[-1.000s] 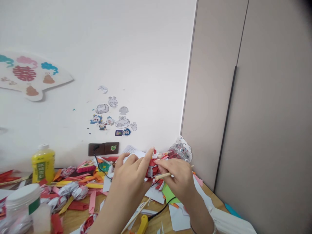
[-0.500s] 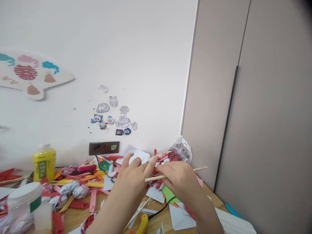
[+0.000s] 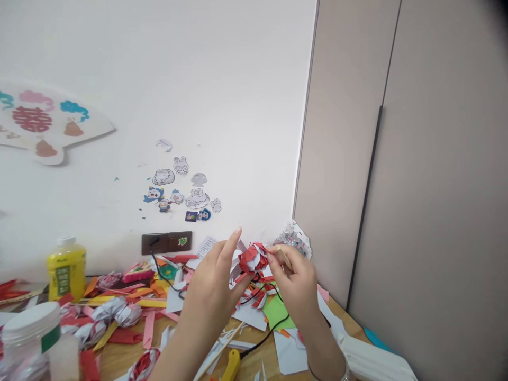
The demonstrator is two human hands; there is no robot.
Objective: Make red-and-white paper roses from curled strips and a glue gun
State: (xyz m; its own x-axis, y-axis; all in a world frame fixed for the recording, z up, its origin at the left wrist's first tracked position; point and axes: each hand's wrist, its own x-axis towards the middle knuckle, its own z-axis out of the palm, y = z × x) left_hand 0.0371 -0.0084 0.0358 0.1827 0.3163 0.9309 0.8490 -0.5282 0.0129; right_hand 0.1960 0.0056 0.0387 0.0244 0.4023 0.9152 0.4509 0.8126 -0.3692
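At the near edge of the bench [image 3: 272,365], a yellow-handled tool [image 3: 230,365] trails a black cord [image 3: 254,347], with a thin loose stick [image 3: 216,353] slanting just beside it. Far to the left stands a clear jar [image 3: 32,336] with a white lid. Beyond these, the two hands are close together over the middle of the clutter. The left hand [image 3: 214,270] is closed on a red-and-white folded paper piece [image 3: 254,257], its thumb along the lower edge and its forefinger raised; the other fingertips are hidden. The right hand [image 3: 293,275] grips a pale wooden stick [image 3: 284,259], its fingertips touching the right side of the paper piece, which sits between the hands. Behind the right wrist lies a green sheet [image 3: 278,312]. Coloured paper strips [image 3: 148,328] cover the left of the bench, near an upright yellow bottle [image 3: 66,270]. Farthest back, a dark socket [image 3: 166,243], cut-out stickers [image 3: 197,199] and a painted fan shape [image 3: 85,124] are on the white wall [image 3: 222,79], beside a grey cabinet [image 3: 428,185].
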